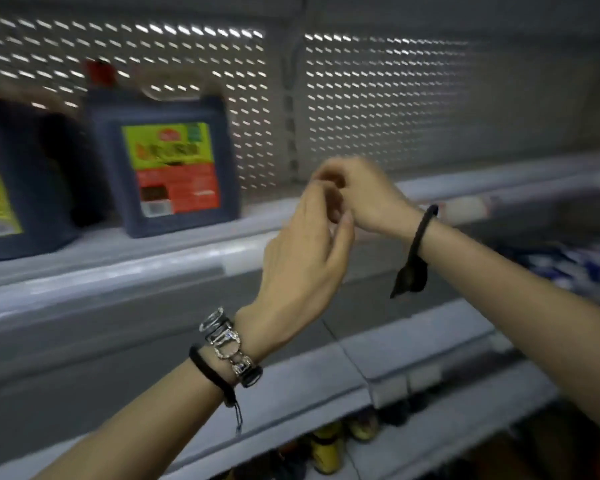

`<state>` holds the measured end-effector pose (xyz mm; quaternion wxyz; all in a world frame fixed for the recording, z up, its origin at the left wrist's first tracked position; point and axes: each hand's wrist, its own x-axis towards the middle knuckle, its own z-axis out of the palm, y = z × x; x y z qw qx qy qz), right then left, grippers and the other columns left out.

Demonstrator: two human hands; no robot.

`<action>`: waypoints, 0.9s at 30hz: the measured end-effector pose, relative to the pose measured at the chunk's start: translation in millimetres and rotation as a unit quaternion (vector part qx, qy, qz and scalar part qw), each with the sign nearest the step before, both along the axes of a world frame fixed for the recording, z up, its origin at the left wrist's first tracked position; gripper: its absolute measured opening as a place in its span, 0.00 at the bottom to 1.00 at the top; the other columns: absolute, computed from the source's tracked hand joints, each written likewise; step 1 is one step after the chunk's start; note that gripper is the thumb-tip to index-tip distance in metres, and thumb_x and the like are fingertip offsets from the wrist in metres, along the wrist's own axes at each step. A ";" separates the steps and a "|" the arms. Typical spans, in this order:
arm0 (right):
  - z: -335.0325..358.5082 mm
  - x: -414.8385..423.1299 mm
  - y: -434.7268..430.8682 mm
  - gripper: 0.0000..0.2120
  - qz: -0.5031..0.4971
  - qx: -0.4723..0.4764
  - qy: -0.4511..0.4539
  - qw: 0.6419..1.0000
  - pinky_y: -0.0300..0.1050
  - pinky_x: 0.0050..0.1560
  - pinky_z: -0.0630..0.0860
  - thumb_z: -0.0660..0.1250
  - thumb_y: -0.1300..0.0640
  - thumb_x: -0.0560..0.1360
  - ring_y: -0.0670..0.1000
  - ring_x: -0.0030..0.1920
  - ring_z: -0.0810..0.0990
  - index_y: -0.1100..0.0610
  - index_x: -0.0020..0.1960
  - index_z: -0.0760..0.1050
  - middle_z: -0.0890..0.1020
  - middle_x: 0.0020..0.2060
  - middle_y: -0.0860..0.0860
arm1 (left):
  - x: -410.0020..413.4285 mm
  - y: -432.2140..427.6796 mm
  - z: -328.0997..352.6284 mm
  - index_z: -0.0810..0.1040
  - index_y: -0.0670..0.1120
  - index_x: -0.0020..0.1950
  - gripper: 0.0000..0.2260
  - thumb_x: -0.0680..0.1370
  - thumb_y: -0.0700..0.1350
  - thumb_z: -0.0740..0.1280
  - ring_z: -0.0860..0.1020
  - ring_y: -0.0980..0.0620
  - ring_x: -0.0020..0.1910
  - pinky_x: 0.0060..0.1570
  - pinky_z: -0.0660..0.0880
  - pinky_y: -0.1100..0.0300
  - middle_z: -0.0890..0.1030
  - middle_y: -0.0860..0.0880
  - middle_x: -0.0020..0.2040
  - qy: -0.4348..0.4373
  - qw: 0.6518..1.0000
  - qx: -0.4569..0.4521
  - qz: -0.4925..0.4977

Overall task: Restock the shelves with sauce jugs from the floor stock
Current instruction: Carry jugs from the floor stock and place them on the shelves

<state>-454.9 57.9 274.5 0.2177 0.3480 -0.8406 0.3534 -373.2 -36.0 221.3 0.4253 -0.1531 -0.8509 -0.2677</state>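
Shelving bay, head view, blurred by motion. A grey perforated back panel (pixel 378 98) spanned the rear of the bay. Below it ran the upper shelf (pixel 118 271), and beneath that a lower shelf (pixel 326 368), both tilted in the frame.

Two dark sauce jugs stood upright on the upper shelf at the left, against the back panel. The nearer jug (pixel 14 174) was cut by the left edge. The second jug (pixel 174 161), just beside it, showed a red cap and a green-and-red label facing outward. The shelf to the right of the jugs carried nothing visible.

Both bare forearms reached in from below. The left hand (pixel 298 258) and the right hand (pixel 364 195) met in front of the upper shelf, well apart from the jugs. Their fingers were curled and touched each other. Whether either pinched anything could not be told through the blur.

Blue-and-white packs (pixel 568 265) lay at the right edge. The left wrist bore a metal-link bracelet (pixel 229 344) and a black cord (pixel 208 372). The right wrist bore a black band (pixel 420 233). Small yellow-topped bottles (pixel 326 445) stood under the lower shelf.
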 end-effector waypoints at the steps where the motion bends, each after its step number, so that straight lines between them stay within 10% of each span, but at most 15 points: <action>1: -9.4 3.6 21.2 0.05 -0.035 -0.007 0.010 0.999 0.45 0.44 0.73 0.62 0.58 0.75 0.48 0.43 0.78 0.52 0.44 0.76 0.79 0.38 0.45 | -0.6 14.9 -5.0 0.62 0.56 0.53 0.04 0.81 0.51 0.57 0.72 0.59 0.38 0.38 0.69 0.54 0.74 0.58 0.46 -0.005 1.000 -0.002 -0.029; 7: -87.8 29.1 168.6 0.10 -0.257 -0.014 -0.059 0.965 0.53 0.48 0.76 0.62 0.53 0.75 0.53 0.45 0.79 0.59 0.46 0.78 0.82 0.40 0.51 | -15.5 106.6 -55.5 0.62 0.53 0.50 0.04 0.82 0.52 0.55 0.77 0.45 0.44 0.38 0.62 0.55 0.73 0.57 0.36 -0.117 0.980 -0.034 -0.156; 13: -172.6 98.7 296.9 0.08 -0.370 0.042 -0.227 0.900 0.48 0.43 0.74 0.62 0.53 0.77 0.52 0.40 0.79 0.56 0.45 0.76 0.81 0.36 0.50 | -21.5 201.5 -142.9 0.68 0.46 0.53 0.10 0.83 0.51 0.52 0.77 0.38 0.49 0.40 0.64 0.52 0.80 0.40 0.49 -0.224 0.935 -0.151 -0.228; 27: -318.2 161.8 436.2 0.18 -0.362 0.177 -0.483 0.777 0.45 0.36 0.69 0.58 0.52 0.80 0.54 0.34 0.72 0.66 0.47 0.77 0.80 0.41 0.62 | -0.8 360.1 -277.1 0.68 0.47 0.42 0.10 0.81 0.49 0.56 0.74 0.44 0.42 0.40 0.66 0.57 0.78 0.45 0.45 -0.404 0.822 -0.316 -0.248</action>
